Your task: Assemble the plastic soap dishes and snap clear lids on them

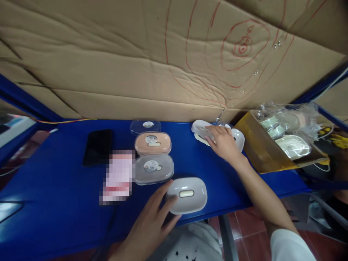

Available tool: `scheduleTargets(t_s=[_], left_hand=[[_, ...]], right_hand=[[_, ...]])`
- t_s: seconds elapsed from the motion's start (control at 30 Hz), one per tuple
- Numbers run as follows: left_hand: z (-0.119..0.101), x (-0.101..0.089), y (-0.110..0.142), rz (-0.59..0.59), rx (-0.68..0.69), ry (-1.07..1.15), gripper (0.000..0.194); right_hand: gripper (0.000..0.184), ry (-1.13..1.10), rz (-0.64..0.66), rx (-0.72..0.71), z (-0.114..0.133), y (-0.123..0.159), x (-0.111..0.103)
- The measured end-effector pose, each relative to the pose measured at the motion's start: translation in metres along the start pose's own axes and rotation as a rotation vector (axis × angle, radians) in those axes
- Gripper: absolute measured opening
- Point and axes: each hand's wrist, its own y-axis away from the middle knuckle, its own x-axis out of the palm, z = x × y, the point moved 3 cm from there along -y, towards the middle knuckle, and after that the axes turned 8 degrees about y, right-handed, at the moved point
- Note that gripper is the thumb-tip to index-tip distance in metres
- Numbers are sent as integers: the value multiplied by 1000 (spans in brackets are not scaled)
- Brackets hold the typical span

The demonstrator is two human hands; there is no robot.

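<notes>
My left hand (156,208) grips the left end of a light grey oval soap dish (200,203) at the table's front edge; a cream oval piece sits in the dish's middle. Farther back on the right, my right hand (224,141) has its thumb and fingers around the end of another light grey dish (198,125), which lies tilted over a flat cream piece (200,139). Beside that hand lies one more light grey dish (240,139), partly covered by it. To the left are a lidded peach soap dish (165,141) and a lidded grey one (168,168), both with round labels.
A clear lid (136,127) lies behind the peach dish. A black phone (95,148) and a pixelated pink item (118,177) are on the left. On the right, a cardboard box (254,145) holds plastic-wrapped pieces. A cardboard wall (108,54) stands behind the blue table (62,188).
</notes>
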Motion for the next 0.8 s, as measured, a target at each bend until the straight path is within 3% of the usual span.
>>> scheduleTargets(t_s=[0.13, 0.27, 0.37, 0.53, 0.7, 0.8], left_hand=[[1, -1, 1, 31, -37, 41, 32], [1, -4, 2, 64, -66, 77, 41], [2, -5, 3, 75, -50, 94, 44], [8, 1, 5, 91, -23, 63, 44], [14, 7, 7, 60, 47, 38, 42], [14, 5, 7, 64, 21, 77, 46]], right_hand=[[46, -297, 235, -344, 53, -86, 45], [40, -373, 299, -457, 106, -153, 86], [33, -406, 328, -531, 127, -179, 101], [29, -402, 325, -580, 111, -170, 97], [29, -271, 257, -435, 69, -121, 78], [47, -233, 265, -338, 57, -99, 73]])
